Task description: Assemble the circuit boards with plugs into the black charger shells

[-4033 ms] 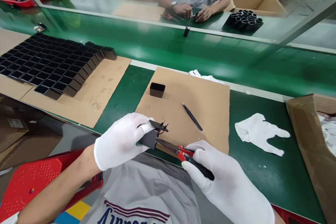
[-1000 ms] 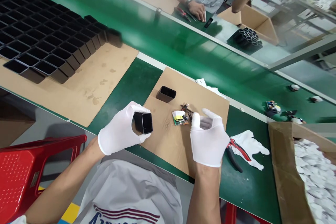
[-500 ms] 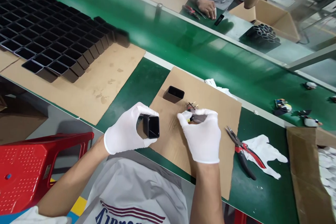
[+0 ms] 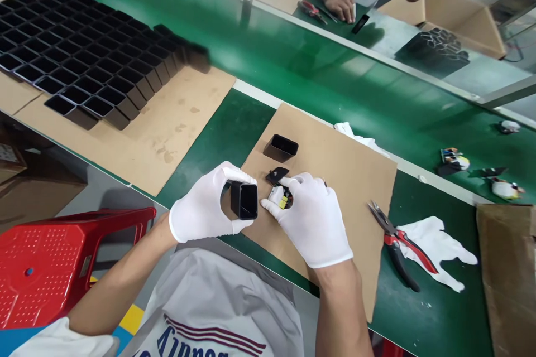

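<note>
White gloves (image 4: 199, 209) sheathe the left hand (image 4: 209, 201) and right hand (image 4: 312, 217); the grey top (image 4: 218, 284) has maroon stripes (image 4: 214, 333) and navy lettering (image 4: 182, 344).

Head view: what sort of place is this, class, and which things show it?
Probably a factory workshop: identical black cases in rows, pliers on a green bench, and a co-worker's hand opposite.

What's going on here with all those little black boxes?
The worker's gloved left hand holds an open black box. The right hand holds a small electronic part close to it, outside the box. Another box stands on the cardboard sheet, and pliers lie partly over a loose white glove.
</note>
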A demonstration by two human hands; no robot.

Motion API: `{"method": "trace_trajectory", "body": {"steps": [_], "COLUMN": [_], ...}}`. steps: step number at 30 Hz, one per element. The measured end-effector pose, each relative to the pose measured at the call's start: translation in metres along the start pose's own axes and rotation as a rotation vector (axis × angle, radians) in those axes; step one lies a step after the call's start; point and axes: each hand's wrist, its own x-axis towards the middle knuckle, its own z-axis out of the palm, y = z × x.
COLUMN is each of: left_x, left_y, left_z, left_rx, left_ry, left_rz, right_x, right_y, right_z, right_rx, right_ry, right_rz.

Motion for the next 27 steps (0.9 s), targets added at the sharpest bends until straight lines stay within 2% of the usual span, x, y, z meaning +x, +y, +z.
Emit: {"method": "trace_trajectory", "body": {"steps": [2,6,9,11,14,20,27], "left_x": [0.000,-0.001,0.000,0.000,0.001,-0.001,-0.001], "left_y": [0.000,0.001,-0.001,-0.002,-0.004,-0.009,-0.019], "left_z": [-0.001,-0.005,-0.007,-0.008,-0.010,-0.011,-0.007], "left_rx": [-0.011,-0.035,-0.060,-0.069,-0.083,-0.110,-0.193], "left_ry": [-0.004,-0.039,-0.072,-0.083,-0.106,-0.150,-0.153], "left_rz": [-0.001,0.004,0.028,0.047,0.034,-0.043,0.031], "right_x": [0.000,-0.014,-0.027,-0.032,-0.034,-0.028,-0.026], "right_y": [0.003,0.008,0.004,-0.002,-0.012,-0.019,-0.017], "right_z": [-0.006,-0.014,-0.014,-0.011,-0.006,0.005,0.013], "right_rx": [0.171,0.828,1.216,1.353,1.431,1.458,1.411], "right_ry": [0.037,0.206,0.277,0.289,0.258,0.172,0.202], "right_rz": [0.028,0.232,0.165,0.085,0.012,-0.038,-0.058]}}
